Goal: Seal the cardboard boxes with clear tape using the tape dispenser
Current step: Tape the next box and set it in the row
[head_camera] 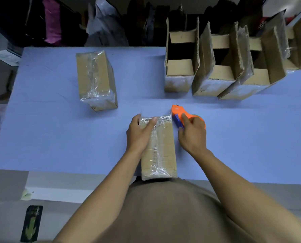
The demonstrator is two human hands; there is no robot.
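A closed cardboard box (163, 151) lies lengthwise at the near edge of the blue table (49, 137), with clear tape running along its top seam and across its far end. My left hand (140, 134) rests on the box's far left part, thumb pressing the tape on top. My right hand (192, 134) grips an orange and blue tape dispenser (176, 111) just beside the box's far right corner. A thin film of tape stretches from the dispenser to the box's far edge.
A second taped box (95, 78) lies at the back left of the table. Several open boxes (181, 67) with upright flaps stand in a row at the back right. Dark bags and clothing hang behind the table. My body is against the near edge.
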